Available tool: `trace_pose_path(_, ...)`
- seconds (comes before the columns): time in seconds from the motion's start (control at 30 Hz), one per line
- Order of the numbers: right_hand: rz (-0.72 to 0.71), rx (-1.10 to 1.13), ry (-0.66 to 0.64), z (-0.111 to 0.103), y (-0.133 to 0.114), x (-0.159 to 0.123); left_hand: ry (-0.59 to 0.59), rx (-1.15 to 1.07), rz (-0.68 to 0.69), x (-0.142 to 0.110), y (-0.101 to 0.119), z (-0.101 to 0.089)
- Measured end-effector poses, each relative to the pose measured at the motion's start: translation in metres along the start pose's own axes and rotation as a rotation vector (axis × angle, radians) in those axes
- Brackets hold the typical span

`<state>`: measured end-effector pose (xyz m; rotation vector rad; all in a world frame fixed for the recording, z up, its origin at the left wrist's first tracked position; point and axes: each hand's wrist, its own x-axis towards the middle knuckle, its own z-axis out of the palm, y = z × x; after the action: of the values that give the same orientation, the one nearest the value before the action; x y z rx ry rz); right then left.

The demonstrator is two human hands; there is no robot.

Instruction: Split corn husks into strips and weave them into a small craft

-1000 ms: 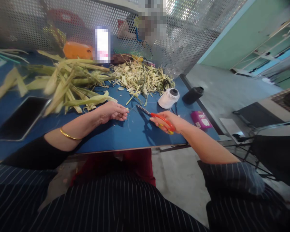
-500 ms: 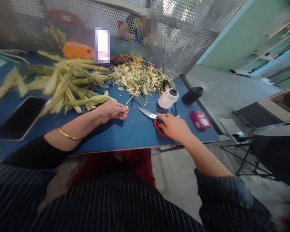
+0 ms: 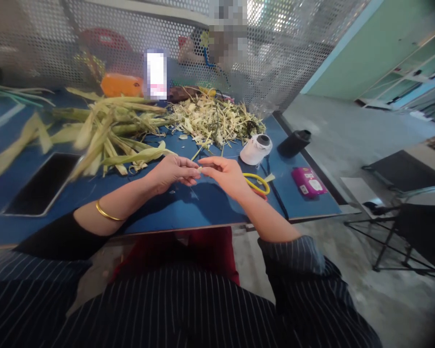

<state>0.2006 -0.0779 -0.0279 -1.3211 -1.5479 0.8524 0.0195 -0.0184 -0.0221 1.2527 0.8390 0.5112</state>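
Over the middle of the blue table, my left hand (image 3: 176,173) pinches a small pale piece of husk (image 3: 200,169), most of it hidden by the fingers. My right hand (image 3: 225,177) meets it from the other side, thumb and finger closed on the same piece. Beside my right wrist lie scissors with a yellow and a red handle (image 3: 260,183); the blades are hidden behind the hand. Long strips of corn husk (image 3: 130,157) lie just beyond my left hand. A white cone of thread (image 3: 255,150) stands to the right of the hands.
Small husk scraps (image 3: 210,118) are heaped at the back, near a perforated metal screen (image 3: 188,41). A dark phone-like slab (image 3: 43,183) lies at left. To the right are a black thread cone (image 3: 293,143) and a pink packet (image 3: 308,182) near the table's edge.
My right hand has let go of the scissors, leaving them on the table, and has moved left to my left hand. My left hand keeps its pinch. The view has shifted slightly.
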Motion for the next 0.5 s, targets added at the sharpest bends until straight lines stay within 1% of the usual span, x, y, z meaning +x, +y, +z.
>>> trace_pose_path(0.07, 0.059, 0.110, 0.007, 0.009, 0.004, 0.008, 0.016, 0.016, 0.025, 0.001, 0.000, 0.000)
trace_pose_path(0.13, 0.081, 0.145, 0.034, 0.012, 0.007, 0.011, 0.041, 0.024, 0.049, 0.002, -0.001, -0.001)
trace_pose_path(0.2, 0.103, 0.152, 0.027, 0.011, 0.007, 0.013, 0.057, 0.028, 0.062, 0.002, -0.002, -0.001)
trace_pose_path(0.3, 0.128, 0.119, -0.053, 0.009, 0.006, 0.015, 0.067, 0.045, 0.075, 0.003, -0.003, 0.000)
trace_pose_path(0.43, 0.130, 0.066, -0.202, 0.005, 0.005, 0.021, 0.074, 0.089, 0.067, 0.003, -0.003, 0.002)
trace_pose_path(0.5, 0.115, 0.000, -0.244, 0.000, 0.003, 0.025, 0.071, 0.110, 0.068, 0.003, -0.003, 0.002)
